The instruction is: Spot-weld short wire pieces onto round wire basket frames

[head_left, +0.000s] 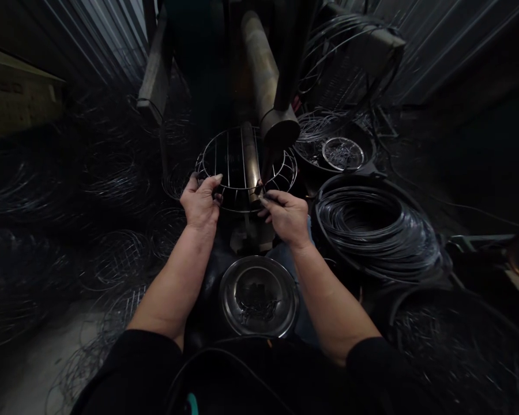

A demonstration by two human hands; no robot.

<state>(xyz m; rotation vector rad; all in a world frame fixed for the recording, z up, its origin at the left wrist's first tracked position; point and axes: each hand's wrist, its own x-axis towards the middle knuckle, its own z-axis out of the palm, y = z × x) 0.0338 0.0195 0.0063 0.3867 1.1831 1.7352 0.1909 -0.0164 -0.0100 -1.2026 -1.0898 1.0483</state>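
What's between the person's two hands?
In the head view, part of a wire frame lies between the left hand and right hand, along with the near end of a metal bar, closer to the right.

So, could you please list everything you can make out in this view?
Wire frame: one, silvery, centre
Lower cylinder: one, brassy, centre
Upper cylinder: one, brownish grey, top centre
Metal bowl: one, silvery, lower centre
Small pieces: uncountable, dark, inside the bowl
Wire coil: apparently one, dark grey, right
Small dish: one, silver-rimmed, beyond the coil
Loose wire pieces: uncountable, grey, lower right
Wire rounds: many, grey, left
Bars: two, greyish, either side of the upper cylinder
Corrugated sheeting: count unclear, grey, background
Sleeves: two, black, bottom
Left hand: one, bare, at the frame's left
Right hand: one, bare, by the frame's near edge
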